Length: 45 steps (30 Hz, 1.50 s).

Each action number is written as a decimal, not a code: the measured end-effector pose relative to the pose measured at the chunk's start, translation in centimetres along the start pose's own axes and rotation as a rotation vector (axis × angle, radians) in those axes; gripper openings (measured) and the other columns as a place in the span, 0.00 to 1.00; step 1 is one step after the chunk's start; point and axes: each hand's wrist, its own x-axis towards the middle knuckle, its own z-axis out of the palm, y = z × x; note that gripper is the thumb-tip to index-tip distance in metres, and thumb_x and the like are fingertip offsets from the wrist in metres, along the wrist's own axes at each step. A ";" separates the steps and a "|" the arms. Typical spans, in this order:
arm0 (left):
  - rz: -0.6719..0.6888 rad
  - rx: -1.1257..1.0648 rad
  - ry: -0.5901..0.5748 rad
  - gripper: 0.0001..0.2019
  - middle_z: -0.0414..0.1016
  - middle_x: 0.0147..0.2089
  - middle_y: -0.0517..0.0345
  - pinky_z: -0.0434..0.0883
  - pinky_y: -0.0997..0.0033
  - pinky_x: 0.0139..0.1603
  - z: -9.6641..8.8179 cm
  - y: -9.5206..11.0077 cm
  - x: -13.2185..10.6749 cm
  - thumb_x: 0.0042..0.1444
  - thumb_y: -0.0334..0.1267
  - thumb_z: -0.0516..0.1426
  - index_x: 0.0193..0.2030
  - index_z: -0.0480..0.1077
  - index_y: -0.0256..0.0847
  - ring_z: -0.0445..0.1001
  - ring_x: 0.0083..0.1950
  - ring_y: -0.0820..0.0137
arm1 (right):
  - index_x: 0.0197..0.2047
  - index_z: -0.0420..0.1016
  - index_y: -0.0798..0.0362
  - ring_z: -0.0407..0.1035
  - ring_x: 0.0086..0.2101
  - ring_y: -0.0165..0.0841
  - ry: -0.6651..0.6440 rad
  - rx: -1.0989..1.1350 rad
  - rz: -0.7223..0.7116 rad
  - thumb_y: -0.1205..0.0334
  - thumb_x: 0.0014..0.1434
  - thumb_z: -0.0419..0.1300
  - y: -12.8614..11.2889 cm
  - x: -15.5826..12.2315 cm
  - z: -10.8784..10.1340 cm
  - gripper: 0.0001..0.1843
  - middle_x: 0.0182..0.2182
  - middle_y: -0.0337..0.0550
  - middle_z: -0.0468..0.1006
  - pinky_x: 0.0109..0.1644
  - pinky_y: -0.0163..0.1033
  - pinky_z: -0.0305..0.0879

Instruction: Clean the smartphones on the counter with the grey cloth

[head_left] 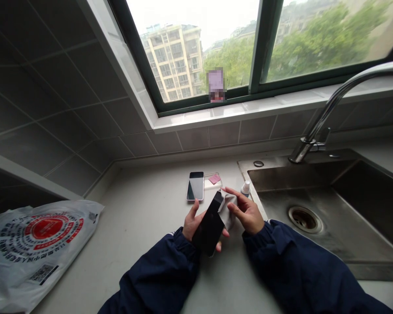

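Observation:
My left hand (192,221) is wrapped round a black smartphone (209,226), tilted over the counter with its dark face toward me. My right hand (249,213) pinches a light grey cloth (228,212), which lies against the phone's upper right edge. Just beyond the phone, a second smartphone (195,186) with a pale frame rests flat on the counter. Beside it is a clear phone case (211,185) with a small pink piece (214,179) on it. A small white-capped bottle (245,188) stands behind my right hand, partly hidden by it.
A steel sink (275,181) with a curved chrome faucet (325,109) is set into the counter (134,209) at right. At far left lies a white plastic bag (52,235) with red and black print. A window (236,48) rises behind, above a tiled wall.

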 end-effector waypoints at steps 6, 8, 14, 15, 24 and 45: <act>0.046 -0.048 0.051 0.39 0.78 0.43 0.39 0.73 0.54 0.29 0.5 -0.3 0.2 0.58 0.68 0.36 0.58 0.66 0.40 0.80 0.38 0.48 | 0.57 0.74 0.49 0.74 0.50 0.44 0.000 0.037 0.105 0.45 0.57 0.64 0.4 0.2 -0.5 0.28 0.48 0.47 0.80 0.57 0.49 0.70; 0.040 -0.038 0.067 0.39 0.78 0.44 0.39 0.73 0.54 0.29 0.4 -0.3 0.2 0.57 0.69 0.36 0.57 0.66 0.40 0.80 0.37 0.48 | 0.55 0.76 0.49 0.74 0.51 0.45 0.020 0.051 0.113 0.44 0.57 0.64 0.8 0.4 -0.7 0.27 0.48 0.46 0.80 0.58 0.50 0.69; -0.018 0.012 0.039 0.41 0.78 0.43 0.36 0.72 0.54 0.29 -0.1 -0.4 0.1 0.56 0.70 0.36 0.59 0.64 0.40 0.79 0.32 0.49 | 0.48 0.81 0.50 0.74 0.50 0.46 0.086 0.084 0.132 0.46 0.57 0.65 1.8 0.7 -1.2 0.21 0.46 0.46 0.81 0.58 0.51 0.69; -0.018 0.009 0.036 0.41 0.78 0.43 0.36 0.72 0.54 0.29 -0.1 -0.4 0.1 0.56 0.70 0.36 0.59 0.64 0.39 0.79 0.33 0.49 | 0.48 0.81 0.51 0.74 0.50 0.47 0.081 0.083 0.139 0.46 0.58 0.64 1.9 0.7 -1.2 0.21 0.46 0.46 0.81 0.56 0.51 0.71; 0.018 -0.052 0.059 0.40 0.78 0.42 0.38 0.73 0.54 0.29 0.9 -0.3 0.2 0.58 0.68 0.35 0.54 0.69 0.38 0.79 0.36 0.48 | 0.57 0.74 0.50 0.68 0.57 0.44 -0.053 0.043 0.099 0.39 0.63 0.54 2.1 0.4 -0.3 0.29 0.55 0.47 0.75 0.62 0.50 0.65; 0.001 0.033 0.056 0.42 0.77 0.44 0.32 0.71 0.51 0.31 -0.5 -0.7 0.2 0.57 0.69 0.34 0.58 0.64 0.37 0.79 0.33 0.46 | 0.37 0.84 0.52 0.78 0.33 0.41 0.258 0.123 0.248 0.45 0.42 0.74 2.5 0.8 -1.3 0.23 0.32 0.45 0.84 0.37 0.40 0.75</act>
